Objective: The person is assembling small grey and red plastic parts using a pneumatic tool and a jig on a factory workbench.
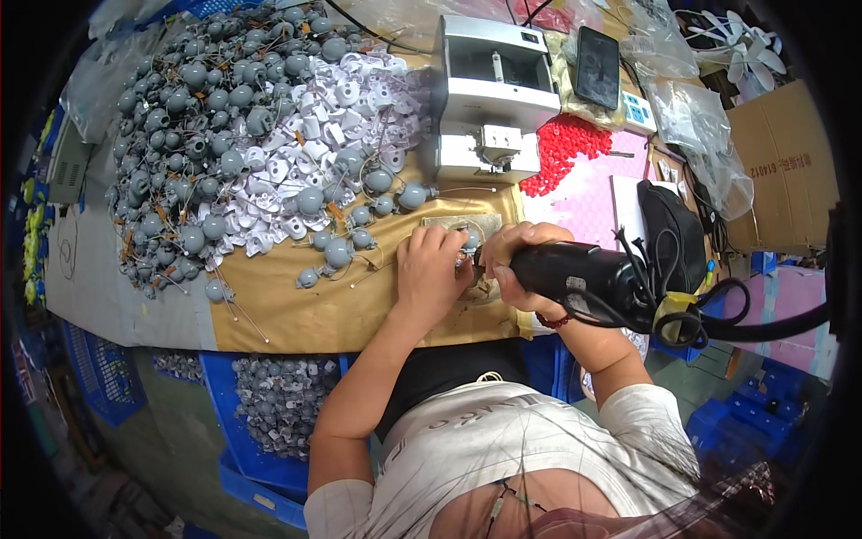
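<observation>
My left hand (pixel 431 277) is closed around a small grey ball-shaped part (pixel 471 239) on a worn square pad (pixel 490 221) near the table's front edge. In my right hand (pixel 521 256) is a thick black electric screwdriver (pixel 575 272), held sideways with its front end toward that part. The fingers hide the tool's tip and most of the part. A black cable (pixel 763 331) runs from the tool's back end to the right. Several loose grey ball-shaped parts (pixel 338 252) with thin wires lie left of my left hand.
Heaped at the left are grey ball parts (pixel 193 76) and white plastic pieces (pixel 287 171). Beyond my hands stands a white machine (pixel 494 99), with small red pieces (pixel 566 148) and a phone (pixel 597 67) to its right. A black pouch (pixel 673 238) lies right; a blue bin (pixel 220 395) sits below.
</observation>
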A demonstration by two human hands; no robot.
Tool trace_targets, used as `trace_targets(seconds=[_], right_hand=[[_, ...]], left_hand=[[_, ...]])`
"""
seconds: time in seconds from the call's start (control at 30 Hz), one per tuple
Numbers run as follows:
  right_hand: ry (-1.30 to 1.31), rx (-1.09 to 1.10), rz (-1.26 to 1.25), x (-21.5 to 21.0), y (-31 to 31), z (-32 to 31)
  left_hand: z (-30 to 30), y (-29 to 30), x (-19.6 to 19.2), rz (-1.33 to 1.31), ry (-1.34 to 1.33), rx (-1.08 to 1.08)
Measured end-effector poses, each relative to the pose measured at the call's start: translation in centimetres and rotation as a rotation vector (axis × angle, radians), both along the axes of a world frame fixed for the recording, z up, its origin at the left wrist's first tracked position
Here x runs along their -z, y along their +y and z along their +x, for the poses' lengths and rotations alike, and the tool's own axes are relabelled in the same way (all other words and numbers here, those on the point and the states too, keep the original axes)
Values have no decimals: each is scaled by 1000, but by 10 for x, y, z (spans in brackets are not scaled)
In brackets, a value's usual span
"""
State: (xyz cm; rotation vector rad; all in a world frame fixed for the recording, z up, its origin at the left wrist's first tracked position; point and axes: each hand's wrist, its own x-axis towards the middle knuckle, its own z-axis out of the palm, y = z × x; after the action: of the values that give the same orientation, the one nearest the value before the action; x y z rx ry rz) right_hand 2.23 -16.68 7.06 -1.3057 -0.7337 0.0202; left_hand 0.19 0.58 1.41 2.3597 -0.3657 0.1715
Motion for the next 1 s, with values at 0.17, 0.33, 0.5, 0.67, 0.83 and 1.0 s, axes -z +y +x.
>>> trace_targets(seconds=[0.17,0.33,0.5,0.67,0.83,1.0], right_hand=[[-13,-1,-75,9,-3,7],[92,259,-108,-1,2,27],[358,676,-176,-16,-34,73],[274,721,-195,33,-66,66],[-143,501,-584,32,-32,13],[93,355,-498,52,-1,8]], left_hand=[[-2,-1,3,-11,6,-19],[-3,-6,4,-2,10,-86],[-9,-8,3,-33,-42,-106],[-20,-11,8,-31,-162,-76],[-23,-9,15,-12,-150,-84],[-21,-10,15,-12,-142,-66]])
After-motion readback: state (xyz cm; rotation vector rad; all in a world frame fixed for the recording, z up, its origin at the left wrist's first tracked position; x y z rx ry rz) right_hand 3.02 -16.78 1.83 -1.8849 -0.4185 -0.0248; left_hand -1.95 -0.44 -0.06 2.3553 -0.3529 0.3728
